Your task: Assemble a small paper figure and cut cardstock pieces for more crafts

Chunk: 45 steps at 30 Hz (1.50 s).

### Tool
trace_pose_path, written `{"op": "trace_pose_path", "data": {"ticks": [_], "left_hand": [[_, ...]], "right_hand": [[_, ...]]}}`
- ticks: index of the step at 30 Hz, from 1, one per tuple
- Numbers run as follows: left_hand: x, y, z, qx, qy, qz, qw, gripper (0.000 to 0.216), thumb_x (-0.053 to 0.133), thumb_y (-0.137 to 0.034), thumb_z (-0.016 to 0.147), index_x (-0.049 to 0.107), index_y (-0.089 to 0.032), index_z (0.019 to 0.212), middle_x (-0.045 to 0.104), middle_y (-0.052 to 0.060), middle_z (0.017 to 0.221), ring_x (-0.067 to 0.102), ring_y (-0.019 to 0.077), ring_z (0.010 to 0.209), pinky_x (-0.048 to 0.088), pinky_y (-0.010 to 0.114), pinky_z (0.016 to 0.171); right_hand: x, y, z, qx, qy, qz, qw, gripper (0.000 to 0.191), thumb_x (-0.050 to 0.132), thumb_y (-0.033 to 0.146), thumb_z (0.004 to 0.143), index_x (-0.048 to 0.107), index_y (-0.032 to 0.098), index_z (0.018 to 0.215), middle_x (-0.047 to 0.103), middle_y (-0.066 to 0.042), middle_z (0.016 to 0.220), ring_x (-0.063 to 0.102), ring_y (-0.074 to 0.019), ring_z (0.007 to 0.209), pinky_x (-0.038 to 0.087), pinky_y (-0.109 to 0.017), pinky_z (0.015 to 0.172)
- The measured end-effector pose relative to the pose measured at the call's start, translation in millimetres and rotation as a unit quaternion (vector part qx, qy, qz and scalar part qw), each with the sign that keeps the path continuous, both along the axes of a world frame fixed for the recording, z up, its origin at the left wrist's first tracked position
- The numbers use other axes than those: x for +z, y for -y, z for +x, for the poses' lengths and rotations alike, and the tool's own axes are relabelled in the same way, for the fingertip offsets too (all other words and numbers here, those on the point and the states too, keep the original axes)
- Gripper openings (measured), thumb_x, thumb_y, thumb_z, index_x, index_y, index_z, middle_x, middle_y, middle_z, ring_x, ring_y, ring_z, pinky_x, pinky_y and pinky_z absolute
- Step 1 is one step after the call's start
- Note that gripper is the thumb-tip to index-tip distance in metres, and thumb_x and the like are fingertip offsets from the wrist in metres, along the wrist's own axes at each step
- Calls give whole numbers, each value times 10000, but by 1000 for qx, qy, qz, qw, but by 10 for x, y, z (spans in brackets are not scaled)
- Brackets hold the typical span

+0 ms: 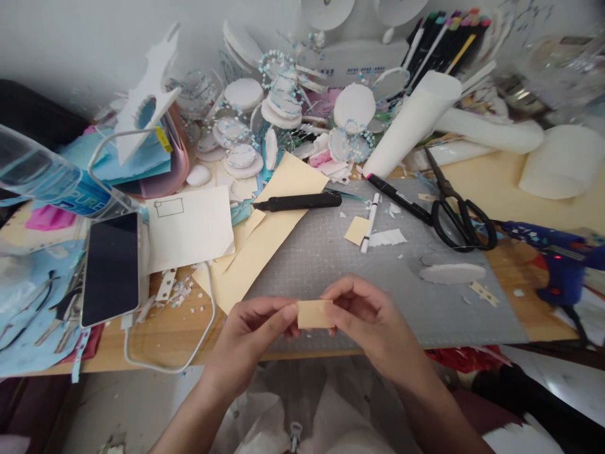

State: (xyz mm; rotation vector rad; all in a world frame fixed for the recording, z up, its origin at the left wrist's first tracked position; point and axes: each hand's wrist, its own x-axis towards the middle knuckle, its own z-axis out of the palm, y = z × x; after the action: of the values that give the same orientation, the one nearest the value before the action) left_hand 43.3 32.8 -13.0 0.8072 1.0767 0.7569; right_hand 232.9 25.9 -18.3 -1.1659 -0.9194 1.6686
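Note:
Between my two hands is a small rectangular piece of tan card (312,314), held just above the front edge of the grey cutting mat (283,271). My left hand (253,331) pinches its left end between thumb and fingers. At the right end, my right hand (366,325) grips it the same way. Beyond the hands lie a smaller tan card square (357,231) and a thin white pen (370,222). A black utility knife (300,201) rests across a large tan card sheet (265,252) to the left.
Scissors (456,208) and a blue glue gun (562,252) lie at the right. On the left are a phone (112,265), a white cable (211,296), a sketched paper (189,236) and a water bottle (61,173). White foam discs (243,94) and a white roll (413,120) crowd the back.

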Motion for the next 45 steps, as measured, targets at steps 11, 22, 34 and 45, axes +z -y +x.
{"op": "trace_pose_path", "data": {"ticks": [11,22,34,45], "left_hand": [[-16,-38,-19,17,39,-23,999,144,839,-317,710,808,-243,830,751,9,689,647,93,633,514,158,638],[77,-20,83,22,-82,83,993,94,769,-263,764,780,-188,708,732,22,656,631,123,599,478,185,566],[-6,49,91,75,-14,23,997,148,811,-289,723,739,-184,647,714,-5,599,606,93,541,458,162,529],[51,-54,-12,-33,-103,133,985,60,721,-254,815,749,-204,796,736,38,858,659,156,801,503,236,732]], "right_hand": [[-37,4,0,1,-57,6,998,93,712,283,842,648,222,815,629,22,779,592,-80,651,527,-185,580],[58,17,-98,-31,27,51,998,111,687,314,835,613,231,852,594,-6,813,591,-119,719,543,-217,617],[68,42,-91,40,59,33,997,224,607,381,896,553,209,763,524,34,645,486,-92,571,420,-203,534],[69,22,12,73,103,64,990,244,591,342,887,488,211,709,464,39,653,448,-99,591,389,-214,542]]}}
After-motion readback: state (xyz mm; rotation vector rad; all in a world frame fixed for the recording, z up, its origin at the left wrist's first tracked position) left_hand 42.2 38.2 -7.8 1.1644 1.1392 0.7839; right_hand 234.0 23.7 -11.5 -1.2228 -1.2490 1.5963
